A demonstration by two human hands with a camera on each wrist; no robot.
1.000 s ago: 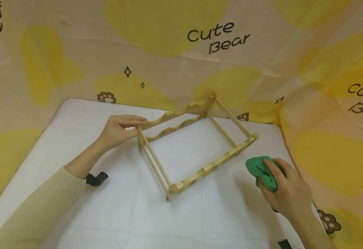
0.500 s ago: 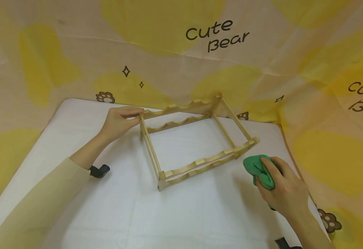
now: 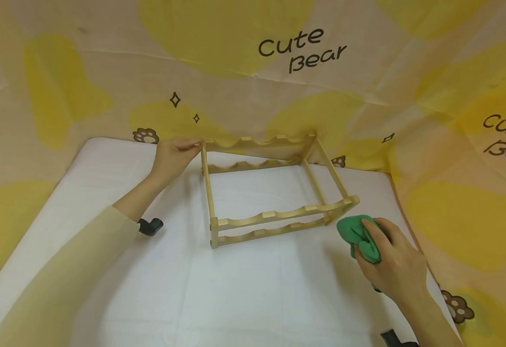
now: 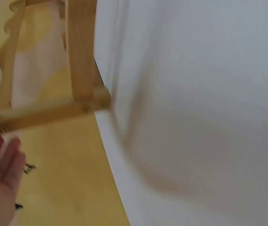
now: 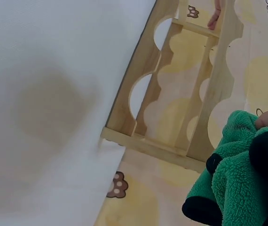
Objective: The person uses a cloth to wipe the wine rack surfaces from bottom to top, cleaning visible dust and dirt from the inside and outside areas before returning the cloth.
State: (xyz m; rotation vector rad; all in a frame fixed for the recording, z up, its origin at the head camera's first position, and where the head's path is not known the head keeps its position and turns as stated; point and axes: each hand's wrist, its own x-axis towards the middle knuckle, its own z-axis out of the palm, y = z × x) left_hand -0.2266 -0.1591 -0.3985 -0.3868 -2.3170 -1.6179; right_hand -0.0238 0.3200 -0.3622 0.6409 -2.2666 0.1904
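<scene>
A light wooden rack (image 3: 270, 216) with scalloped rails stands at the back of the table in the head view. At its far left corner, my left hand (image 3: 172, 156) pinches the end of the upper back rail. The left wrist view catches that hand (image 4: 4, 183) at the rack's corner, its grip partly cut off by the frame edge. Bunched in my right hand (image 3: 398, 262) is a green cloth (image 3: 357, 233), held just off the rack's right front corner. Up close in the right wrist view, the cloth (image 5: 244, 179) looks fluffy with dark edging.
The rack and hands are over a white table (image 3: 235, 294). A yellow and cream printed fabric backdrop (image 3: 218, 48) rises behind and beside it. Dark curved pieces (image 3: 151, 226) show by the left forearm, and a similar dark piece (image 3: 392, 337) by the right.
The rack has turned on the table, its near left corner swinging back and left. My left hand has moved away from me with its corner. The right hand and cloth have shifted slightly left.
</scene>
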